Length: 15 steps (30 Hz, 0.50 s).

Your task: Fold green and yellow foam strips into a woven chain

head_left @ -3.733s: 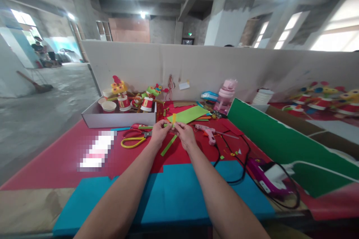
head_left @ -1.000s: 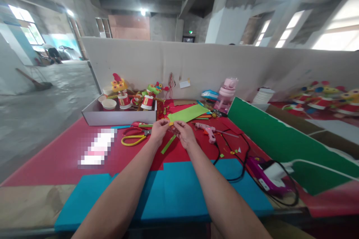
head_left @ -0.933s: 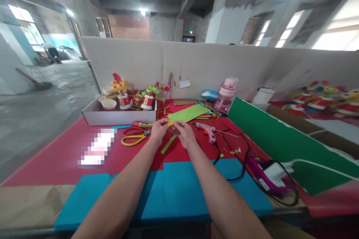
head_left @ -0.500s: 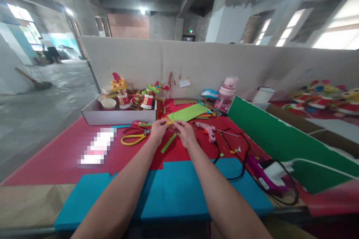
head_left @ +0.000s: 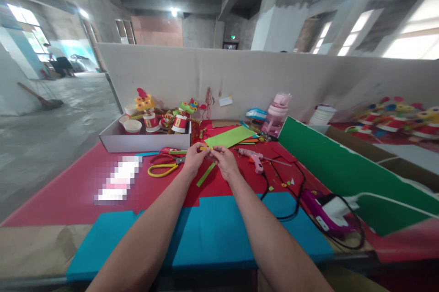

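Over the red tabletop, my left hand (head_left: 195,159) and my right hand (head_left: 223,161) meet with fingertips pinched on a small yellow strip (head_left: 205,148). Much of the strip is hidden by the fingers. Beneath my hands lies a narrow light-green paper strip (head_left: 206,174). Scissors with yellow and red handles (head_left: 163,170) rest just left of my left hand. To the right of my right hand is a pink glue gun (head_left: 255,158). A large light-green sheet (head_left: 230,136) lies behind my fingers.
A white box (head_left: 146,143) holds paper cups and tiger-like figures at the back left. On the right stand a green panel (head_left: 339,168) and a purple power strip (head_left: 325,212) with looping cables. Blue sheets (head_left: 219,232) cover the front edge. A pale partition (head_left: 171,68) closes the back.
The yellow strip has turned between my fingertips and now shows a thinner edge. Both hands stay in nearly the same place.
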### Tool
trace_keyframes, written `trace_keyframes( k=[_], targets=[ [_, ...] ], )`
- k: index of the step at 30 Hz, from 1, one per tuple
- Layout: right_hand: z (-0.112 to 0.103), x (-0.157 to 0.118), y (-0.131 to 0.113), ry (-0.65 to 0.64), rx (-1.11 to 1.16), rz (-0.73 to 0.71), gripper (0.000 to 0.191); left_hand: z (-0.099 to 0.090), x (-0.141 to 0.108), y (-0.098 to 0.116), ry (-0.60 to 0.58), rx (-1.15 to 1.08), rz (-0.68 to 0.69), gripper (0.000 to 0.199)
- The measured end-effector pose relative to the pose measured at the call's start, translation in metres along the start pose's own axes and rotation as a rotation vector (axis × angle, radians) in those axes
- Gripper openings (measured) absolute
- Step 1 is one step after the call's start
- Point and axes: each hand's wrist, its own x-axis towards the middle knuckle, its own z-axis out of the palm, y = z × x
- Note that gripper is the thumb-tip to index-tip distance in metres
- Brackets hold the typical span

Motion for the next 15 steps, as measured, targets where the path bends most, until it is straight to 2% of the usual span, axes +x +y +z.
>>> trace_keyframes(
  k=[6, 15],
  targets=[
    [0.0002, -0.0001, -0.0010, -0.007, 0.007, 0.009, 0.033, -0.0006, 0.0001, -0.0011, -0.028, 0.101, 0.030, 0.023],
    [-0.0013, 0.0024, 0.0009, -0.013, 0.060, 0.008, 0.032, 0.0005, -0.0015, -0.0013, -0.040, 0.042, -0.002, 0.025]
  ],
)
